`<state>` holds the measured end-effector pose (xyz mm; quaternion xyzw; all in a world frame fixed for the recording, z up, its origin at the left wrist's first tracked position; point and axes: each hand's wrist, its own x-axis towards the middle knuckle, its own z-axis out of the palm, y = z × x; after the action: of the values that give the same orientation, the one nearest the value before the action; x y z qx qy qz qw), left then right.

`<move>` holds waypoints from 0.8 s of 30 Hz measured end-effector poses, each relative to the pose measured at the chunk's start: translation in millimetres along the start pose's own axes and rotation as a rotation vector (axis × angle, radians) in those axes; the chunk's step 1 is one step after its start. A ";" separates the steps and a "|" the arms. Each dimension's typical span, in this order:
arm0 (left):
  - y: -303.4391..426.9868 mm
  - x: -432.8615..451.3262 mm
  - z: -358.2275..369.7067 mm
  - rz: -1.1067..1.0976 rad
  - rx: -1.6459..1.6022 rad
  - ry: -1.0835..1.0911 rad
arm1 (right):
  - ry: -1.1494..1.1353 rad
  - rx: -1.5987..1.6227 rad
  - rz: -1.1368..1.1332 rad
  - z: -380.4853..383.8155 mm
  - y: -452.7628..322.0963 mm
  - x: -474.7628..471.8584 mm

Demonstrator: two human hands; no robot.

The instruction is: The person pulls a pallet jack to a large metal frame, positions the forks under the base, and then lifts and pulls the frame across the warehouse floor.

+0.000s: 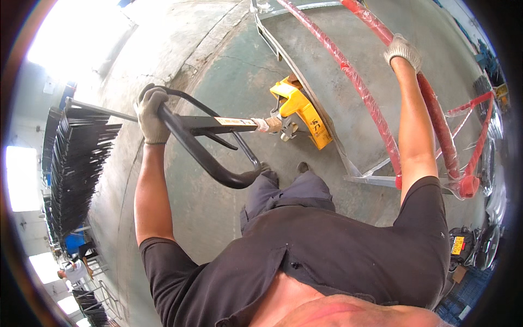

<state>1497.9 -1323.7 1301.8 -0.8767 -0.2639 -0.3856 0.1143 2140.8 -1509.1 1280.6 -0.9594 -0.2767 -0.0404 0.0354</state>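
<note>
My gloved left hand (153, 116) is closed around the black loop handle (188, 149) of a yellow hand pallet truck (304, 112). A lever sits inside the loop, and the handle's shaft runs to the truck's yellow body. To the right, my gloved right hand (403, 53) grips a thick red tube (435, 110) wrapped in clear plastic. A thinner wrapped red tube (363, 92) curves alongside it. Both belong to a rack-like load with a grey metal bar (300, 75) at its near side, beside the truck's body. The truck's forks cannot be made out.
A rack of densely packed black rods (79, 171) stands at the left, with another person (75, 269) farther back. On the right are a parked motorcycle (461, 245) and blue pallets (470, 292). Cracks cross the concrete floor (204, 229).
</note>
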 end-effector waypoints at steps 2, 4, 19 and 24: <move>11.6 -1.3 -2.2 -0.031 -0.037 -0.008 | 0.019 -0.006 -0.002 -4.0 6.3 -9.9; 19.0 1.5 -4.9 -0.040 -0.039 -0.014 | 0.010 -0.001 0.008 -10.3 9.1 -17.7; 26.5 -42.5 -84.6 0.060 -0.060 -0.050 | 0.038 -0.009 0.068 -34.2 3.6 -138.2; 29.7 -52.6 -111.8 0.064 -0.092 -0.024 | -0.015 -0.010 0.032 -52.5 -13.6 -166.3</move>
<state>1415.8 -1413.3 1338.9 -0.8936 -0.2191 -0.3829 0.0828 1990.2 -1590.2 1317.3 -0.9642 -0.2613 -0.0340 0.0292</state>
